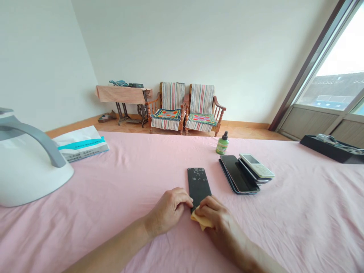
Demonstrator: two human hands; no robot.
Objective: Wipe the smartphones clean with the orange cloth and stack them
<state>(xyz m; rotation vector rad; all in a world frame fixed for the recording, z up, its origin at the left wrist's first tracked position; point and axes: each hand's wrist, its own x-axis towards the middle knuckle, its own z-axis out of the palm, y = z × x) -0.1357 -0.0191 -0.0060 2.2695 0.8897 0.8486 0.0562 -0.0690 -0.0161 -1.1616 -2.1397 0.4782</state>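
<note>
A black smartphone (199, 185) lies flat on the pink cloth, with pale wet-looking spots near its far end. Fingers bent and held together, my left hand (170, 208) grips the phone's left edge near its close end. My right hand (218, 222) is closed on a small yellow cloth (203, 221), pressed against the near end of the phone. That end is partly hidden by the cloth and fingers. Beyond my right hand, a green spray bottle (222, 144) stands upright, and dark phones (239, 174) lie stacked beside another pile topped by a white keypad phone (256, 165).
A white kettle (28, 163) with a grey handle stands at the left, beside a tissue pack (83, 144). On the far right sits a black tray (330, 149) with clear items in it. Two wooden chairs (170, 102) are beyond the table, along the wall.
</note>
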